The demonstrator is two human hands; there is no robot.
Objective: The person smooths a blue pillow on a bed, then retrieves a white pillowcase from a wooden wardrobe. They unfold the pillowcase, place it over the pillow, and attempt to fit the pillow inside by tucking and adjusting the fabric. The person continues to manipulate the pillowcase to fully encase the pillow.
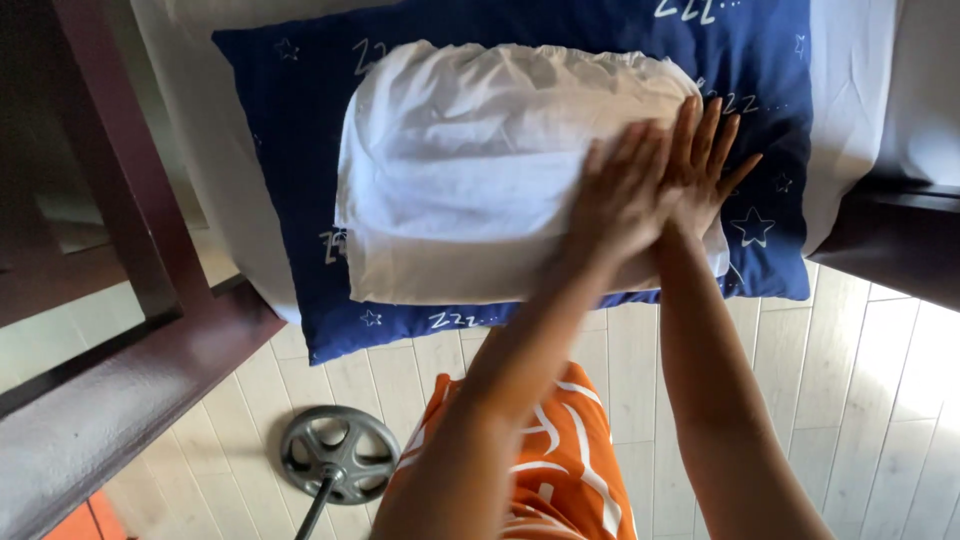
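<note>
Left hand [625, 195], right hand [705, 165] flat, overlapping

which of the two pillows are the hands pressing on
The plain white pillow on top: both the left hand and right hand lie flat on it. The dark blue star-patterned pillow lies underneath.

The white pillow [500, 170] was soft cloth, matt and wrinkled. The blue pillow [300, 120] under it was smooth cloth with white stars. The bed frame [120, 390] looked like dark, slightly shiny wood. The floor [880, 400] was pale wooden boards. The round wheel [338, 452] looked like grey metal.
</note>
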